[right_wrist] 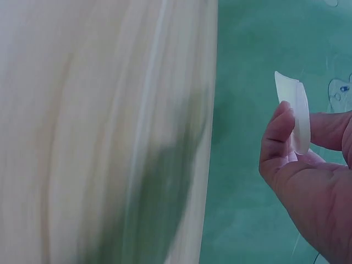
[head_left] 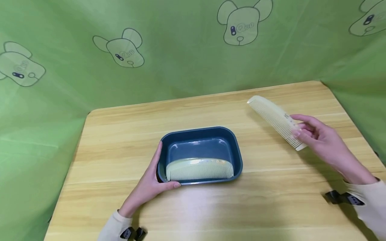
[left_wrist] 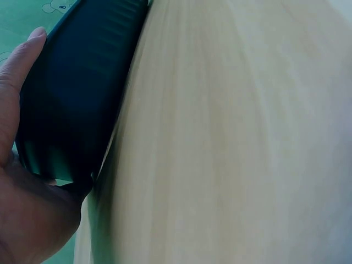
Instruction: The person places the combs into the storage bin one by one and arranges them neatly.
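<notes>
A dark blue rectangular tray (head_left: 200, 131) with rounded corners sits near the middle of the table. My left hand (head_left: 152, 177) grips its left end, thumb along the front wall and fingers at the left side; the left wrist view shows the tray's outer wall (left_wrist: 77, 82) beside the thumb. Inside, along the front wall, lies a pale cream comb (head_left: 199, 169), teeth toward me. At the right, my right hand (head_left: 327, 142) pinches a second pale comb (head_left: 271, 115) by its near end, between thumb and fingers. That comb (right_wrist: 300, 115) appears end-on in the right wrist view.
The light wood table (head_left: 120, 134) has rounded back corners. Green cloth (head_left: 181, 67) printed with cartoon animal heads hangs behind it and along both sides. Black straps with small devices are on both sleeves.
</notes>
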A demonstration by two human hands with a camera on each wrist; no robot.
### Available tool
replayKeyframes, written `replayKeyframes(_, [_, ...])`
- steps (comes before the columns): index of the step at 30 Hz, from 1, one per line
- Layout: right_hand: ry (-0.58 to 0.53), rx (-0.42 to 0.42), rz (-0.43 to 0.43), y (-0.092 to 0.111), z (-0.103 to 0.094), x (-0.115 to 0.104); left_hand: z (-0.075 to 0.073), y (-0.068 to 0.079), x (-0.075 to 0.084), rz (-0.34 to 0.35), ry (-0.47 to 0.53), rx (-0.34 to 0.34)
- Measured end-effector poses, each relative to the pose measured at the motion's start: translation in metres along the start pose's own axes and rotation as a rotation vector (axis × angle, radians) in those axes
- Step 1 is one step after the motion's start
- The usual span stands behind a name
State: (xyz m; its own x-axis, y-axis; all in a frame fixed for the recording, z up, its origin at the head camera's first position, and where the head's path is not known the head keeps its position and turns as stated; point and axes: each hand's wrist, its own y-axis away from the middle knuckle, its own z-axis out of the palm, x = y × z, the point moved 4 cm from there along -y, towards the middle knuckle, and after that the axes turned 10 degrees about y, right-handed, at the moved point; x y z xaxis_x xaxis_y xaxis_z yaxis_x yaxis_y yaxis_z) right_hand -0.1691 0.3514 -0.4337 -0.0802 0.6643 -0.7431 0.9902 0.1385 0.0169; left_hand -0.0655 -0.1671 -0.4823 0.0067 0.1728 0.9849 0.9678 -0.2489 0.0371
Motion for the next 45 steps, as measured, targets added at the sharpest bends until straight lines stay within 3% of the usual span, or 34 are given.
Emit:
replayKeyframes(9, [-0.007, -0.03, -0.129, 0.003, 0.014, -0.028, -0.001, 0.0, 0.0, -0.002, -0.002, 0.002])
replayKeyframes(26, [-0.083, -0.111, -0.191, 0.008, 0.045, -0.071, 0.0, -0.003, 0.002, 0.011, -0.002, -0.006])
replayKeyframes(45, [-0.131, -0.33, -0.291, 0.012, 0.078, -0.104, 0.0, 0.0, 0.001, 0.003, 0.009, -0.004])
